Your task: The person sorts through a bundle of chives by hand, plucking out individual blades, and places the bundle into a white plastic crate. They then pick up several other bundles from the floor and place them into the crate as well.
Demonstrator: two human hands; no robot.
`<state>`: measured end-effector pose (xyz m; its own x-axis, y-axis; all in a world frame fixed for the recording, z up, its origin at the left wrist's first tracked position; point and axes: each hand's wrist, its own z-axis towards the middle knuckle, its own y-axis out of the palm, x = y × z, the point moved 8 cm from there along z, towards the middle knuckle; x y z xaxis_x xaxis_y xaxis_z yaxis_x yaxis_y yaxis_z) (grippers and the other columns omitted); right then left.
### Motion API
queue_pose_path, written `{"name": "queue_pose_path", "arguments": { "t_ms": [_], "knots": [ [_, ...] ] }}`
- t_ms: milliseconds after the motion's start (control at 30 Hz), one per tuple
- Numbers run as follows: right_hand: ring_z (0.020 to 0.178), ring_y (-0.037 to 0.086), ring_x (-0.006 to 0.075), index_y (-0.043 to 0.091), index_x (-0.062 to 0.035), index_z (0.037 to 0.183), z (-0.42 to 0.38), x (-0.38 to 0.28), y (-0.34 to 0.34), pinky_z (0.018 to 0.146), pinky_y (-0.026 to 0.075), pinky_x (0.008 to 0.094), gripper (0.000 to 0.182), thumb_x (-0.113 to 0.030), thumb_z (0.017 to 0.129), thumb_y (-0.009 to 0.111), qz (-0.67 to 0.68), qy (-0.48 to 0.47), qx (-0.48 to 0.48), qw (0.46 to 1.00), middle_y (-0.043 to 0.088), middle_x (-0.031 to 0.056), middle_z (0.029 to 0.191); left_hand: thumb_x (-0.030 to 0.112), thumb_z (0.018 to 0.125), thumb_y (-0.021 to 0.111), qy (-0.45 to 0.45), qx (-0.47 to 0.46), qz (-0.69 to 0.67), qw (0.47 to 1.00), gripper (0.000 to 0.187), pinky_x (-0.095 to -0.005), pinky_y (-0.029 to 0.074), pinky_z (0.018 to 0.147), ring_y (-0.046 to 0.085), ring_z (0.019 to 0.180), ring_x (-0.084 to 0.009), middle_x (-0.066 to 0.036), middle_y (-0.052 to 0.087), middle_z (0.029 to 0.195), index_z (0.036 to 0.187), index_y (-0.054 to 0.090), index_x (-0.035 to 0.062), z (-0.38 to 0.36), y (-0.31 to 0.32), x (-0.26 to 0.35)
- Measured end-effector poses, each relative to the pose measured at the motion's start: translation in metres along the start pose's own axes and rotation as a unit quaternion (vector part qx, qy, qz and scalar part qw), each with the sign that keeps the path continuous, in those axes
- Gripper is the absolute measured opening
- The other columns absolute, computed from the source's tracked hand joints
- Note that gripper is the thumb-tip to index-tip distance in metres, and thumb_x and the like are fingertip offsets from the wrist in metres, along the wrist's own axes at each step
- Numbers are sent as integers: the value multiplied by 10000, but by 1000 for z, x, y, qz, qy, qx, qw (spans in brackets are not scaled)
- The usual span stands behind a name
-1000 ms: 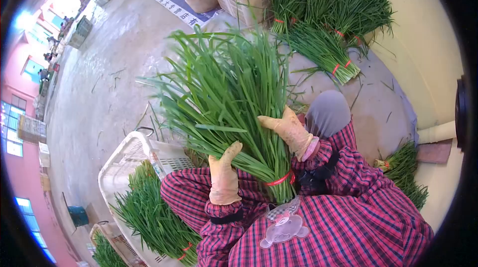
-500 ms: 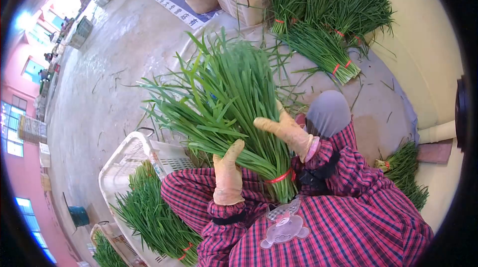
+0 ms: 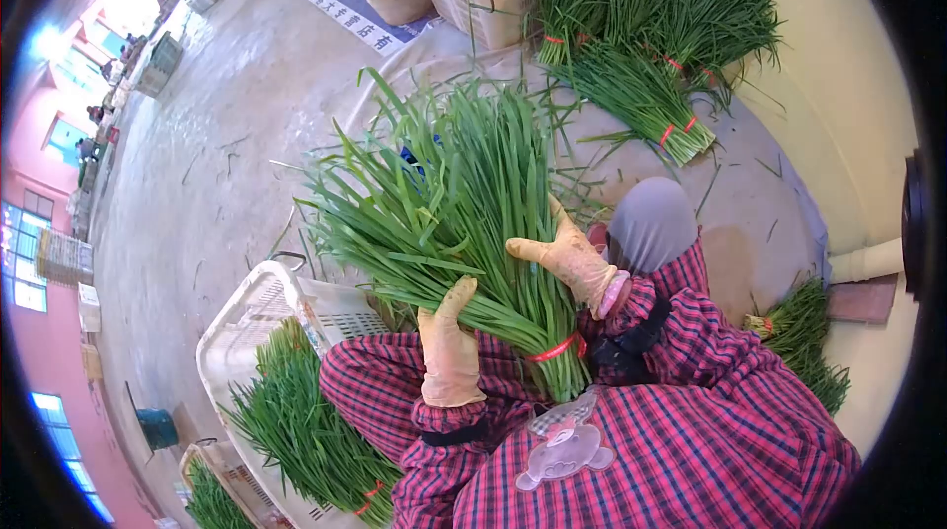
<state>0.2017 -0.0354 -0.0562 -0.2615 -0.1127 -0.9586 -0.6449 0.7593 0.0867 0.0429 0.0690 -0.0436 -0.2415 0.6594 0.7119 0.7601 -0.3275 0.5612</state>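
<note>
A large bundle of long green leaves spreads out in front of my body, its pale stems pointing toward me and bound by a red band. My left hand, in a pale glove, grips the bundle's left side, thumb on top and the other fingers hidden beneath the leaves. On the right side, my right hand, also gloved, clasps the same bundle with its thumb over the leaves. The band sits below both hands, near the stem ends.
A white crate with banded green bunches stands at my left. More banded bunches lie at the upper right, beside a crate and a bucket. Another bunch lies at my right.
The leaf tips have drawn together and shifted slightly right and down. Both hands keep their hold, with barely any movement.
</note>
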Motion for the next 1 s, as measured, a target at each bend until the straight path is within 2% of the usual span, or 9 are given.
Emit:
{"name": "queue_pose_path", "arguments": {
  "t_ms": [100, 167, 233, 400, 533, 700, 767, 833, 1000],
  "knots": [
    [1200, 537, 265, 261, -18, 1484, -2, 0, 1, 1047, 396, 359, 893, -324, 810, 760, -97, 43, -11, 994, 557, 175, 1289, 1, 825, 671, 13, 3, 16, 1000, 391, -327, 509, 892, 621, 1001, -199, -67, 633, 1112, 1203, 576, 21, -3, 5, 3],
    [1321, 421, 326, 255, -34, 1492, 0, -22, -7, 1111, 315, 397, 901, -391, 820, 739, -296, -239, 102, 919, 466, 204, 1388, 7, 829, 675, 16, 7, 25, 1000, 370, -325, 508, 890, 624, 989, -197, -63, 641, 1100, 1189, 589, 17, -3, 5, 4],
    [1340, 370, 346, 388, -65, 1447, -15, -77, -4, 1117, 297, 418, 785, -368, 814, 740, -282, -297, 137, 902, 429, 198, 1411, 3, 843, 669, 12, 14, 48, 999, 330, -314, 509, 881, 631, 967, -187, -60, 652, 1078, 1167, 603, 7, -3, 3, 2],
    [1197, 478, 292, 671, -161, 1134, -44, -168, 46, 1038, 336, 438, 393, -339, 788, 728, -383, -493, 36, 781, 544, 78, 1254, -1, 856, 663, 40, 2, 67, 997, 293, -292, 513, 861, 634, 949, -168, -59, 659, 1054, 1146, 614, -1, -3, 9, 3],
    [1135, 520, 253, 682, -159, 858, -28, -174, 67, 1008, 328, 451, 150, -275, 765, 705, -429, -527, 15, 733, 613, -8, 1120, -2, 860, 664, 43, 3, 90, 995, 281, -289, 519, 850, 640, 922, -163, -57, 660, 1051, 1136, 613, -5, -5, 10, 3],
    [1041, 582, 258, 666, -109, 813, -8, -166, 63, 954, 392, 433, 107, -215, 800, 681, -402, -521, 24, 752, 649, 39, 1048, -3, 852, 672, 52, -9, 75, 996, 281, -293, 518, 853, 640, 916, -166, -67, 663, 1048, 1127, 613, -9, -1, 6, 1],
    [946, 609, 306, 651, -62, 809, 5, -161, 49, 872, 458, 417, 139, -198, 825, 677, -278, -471, 24, 837, 655, 93, 995, 1, 851, 674, 51, -9, 86, 995, 287, -294, 516, 860, 638, 924, -166, -70, 664, 1049, 1131, 612, -11, -2, 7, 2],
    [851, 626, 278, 647, -26, 848, 3, -164, 38, 800, 490, 367, 159, -182, 869, 671, -236, -486, 55, 840, 656, 110, 923, 10, 859, 666, 52, -1, 83, 995, 292, -298, 509, 879, 635, 941, -169, -73, 663, 1053, 1144, 607, -14, -4, 9, 5],
    [798, 571, 82, 662, -28, 1002, -9, -138, 16, 732, 473, 241, 126, -130, 929, 644, -23, -307, 20, 951, 642, 22, 927, 19, 870, 653, 49, 2, 82, 995, 302, -301, 506, 888, 632, 960, -175, -71, 659, 1065, 1165, 597, -15, 0, 3, 2]
  ]
}}
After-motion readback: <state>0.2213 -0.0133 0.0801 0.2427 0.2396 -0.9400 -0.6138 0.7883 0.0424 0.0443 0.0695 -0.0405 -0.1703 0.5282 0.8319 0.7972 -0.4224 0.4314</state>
